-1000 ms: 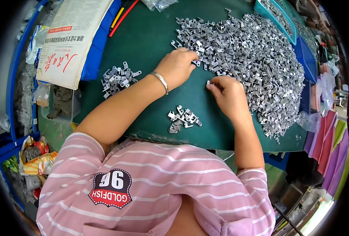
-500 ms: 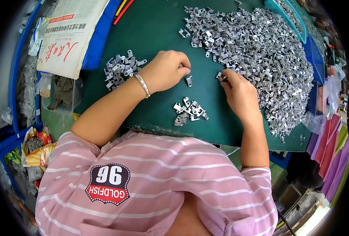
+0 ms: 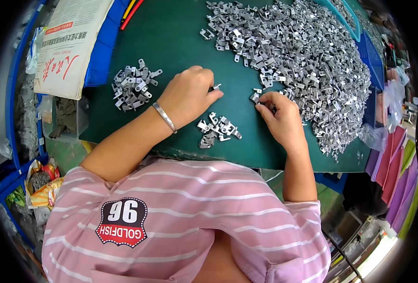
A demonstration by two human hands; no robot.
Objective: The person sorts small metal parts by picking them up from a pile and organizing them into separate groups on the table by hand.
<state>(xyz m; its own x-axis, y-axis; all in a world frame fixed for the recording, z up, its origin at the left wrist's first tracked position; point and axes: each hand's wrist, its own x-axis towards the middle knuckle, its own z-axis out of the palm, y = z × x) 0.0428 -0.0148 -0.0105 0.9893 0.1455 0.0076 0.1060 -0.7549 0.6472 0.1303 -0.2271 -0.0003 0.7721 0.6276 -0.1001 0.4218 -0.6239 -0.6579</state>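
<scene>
Both bare hands are over a green tabletop [image 3: 180, 47], fingers drawn together. Left hand [image 3: 187, 93], with a silvery bangle [image 3: 164, 118] on its wrist, pinches a small metal clip [image 3: 216, 87] between thumb and forefinger. Right hand [image 3: 283, 115] grasps metal pieces [image 3: 254, 96] at its fingertips; how many, I cannot tell, since the fingers cover part of them. Nearest the body, close to the table's front edge, a small cluster of metal parts [image 3: 224, 128] lies between the two arms. Beyond the left forearm, a pile of clips [image 3: 136, 87] sits apart on the green surface. Past the right hand spreads a great heap of loose clips [image 3: 303, 66], its near end beside the right wrist. Farther off on the left, a newspaper [image 3: 67, 42] overlaps a blue bin [image 3: 106, 47], near a red stick [image 3: 132, 14]. Behind the heap's far right edge is a turquoise basket [image 3: 358, 31].
</scene>
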